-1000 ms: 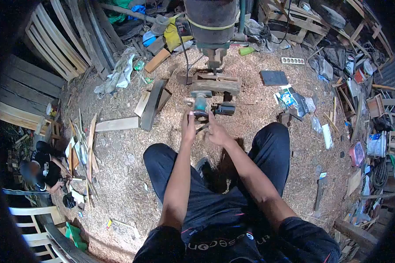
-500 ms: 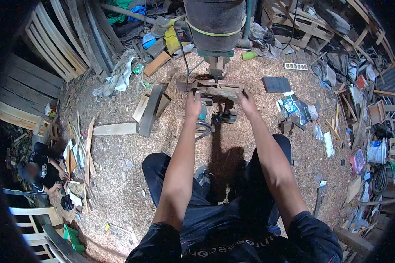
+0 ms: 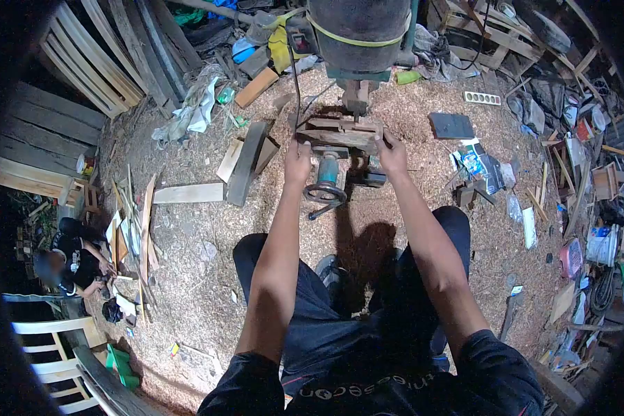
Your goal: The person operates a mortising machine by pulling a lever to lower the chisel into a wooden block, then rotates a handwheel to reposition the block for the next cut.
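**Both hands on the wooden frame under the dark barrel**

I see both arms stretched forward. My left hand (image 3: 297,161) grips the left end of the wooden frame (image 3: 340,132), fingers curled closed around its edge. My right hand (image 3: 393,154) clamps the right end of the same frame, fingers wrapped closed on it too. The frame sits flat on the sawdust floor (image 3: 187,256), directly below a big dark barrel (image 3: 359,28) with a yellow band, top centre of the view.

Just below the frame, between my two hands, lies a teal power tool (image 3: 326,177) with a round base, its body pointing toward me. It is touching or just under the frame's near edge; I cannot tell which. A small dark block (image 3: 374,179) sits right beside it, near my right hand.

My legs in dark trousers (image 3: 305,305) are spread on the floor, and a shadow falls between them.

Left of the frame: a dark plank (image 3: 246,163) leaning over a pale board (image 3: 187,193), both on sawdust. Farther left, stacked pallets (image 3: 83,69). Right of the frame: a dark flat slab (image 3: 451,126), a white power strip (image 3: 482,98), and scattered packets and scrap.

Far left edge, another person (image 3: 73,256) in dark clothes crouches among thin wood strips, well apart from me. White chair parts (image 3: 48,347) show at lower left.
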### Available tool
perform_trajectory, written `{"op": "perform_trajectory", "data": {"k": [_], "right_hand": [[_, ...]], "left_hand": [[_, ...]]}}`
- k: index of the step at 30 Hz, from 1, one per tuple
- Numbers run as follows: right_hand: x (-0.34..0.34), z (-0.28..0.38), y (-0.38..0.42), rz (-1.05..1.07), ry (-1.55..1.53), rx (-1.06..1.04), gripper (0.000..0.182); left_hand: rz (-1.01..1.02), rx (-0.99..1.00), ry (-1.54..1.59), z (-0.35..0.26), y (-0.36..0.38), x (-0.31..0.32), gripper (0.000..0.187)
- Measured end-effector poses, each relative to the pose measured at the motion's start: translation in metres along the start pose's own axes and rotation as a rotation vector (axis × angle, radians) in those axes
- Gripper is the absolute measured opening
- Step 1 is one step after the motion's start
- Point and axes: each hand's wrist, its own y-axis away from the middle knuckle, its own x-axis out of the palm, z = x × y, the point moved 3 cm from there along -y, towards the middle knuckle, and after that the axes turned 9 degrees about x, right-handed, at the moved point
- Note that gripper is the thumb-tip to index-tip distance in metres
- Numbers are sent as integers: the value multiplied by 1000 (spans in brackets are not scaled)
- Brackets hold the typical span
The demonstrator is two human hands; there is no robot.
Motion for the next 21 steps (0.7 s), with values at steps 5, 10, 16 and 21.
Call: {"op": "perform_trajectory", "data": {"k": [5, 10, 16, 21], "right_hand": [[-12, 4, 4, -112, -18, -109, 40], [-23, 12, 5, -114, 119, -132, 35], [-23, 8, 10, -241, 134, -165, 33], [-22, -9, -2, -219, 79, -243, 33]], "left_hand": [[32, 23, -108, 19, -2, 11, 60], [108, -124, 6, -14, 5, 5, 59], [75, 61, -77, 11, -2, 11, 52], [163, 8, 100, 5, 1, 9, 51]]}}
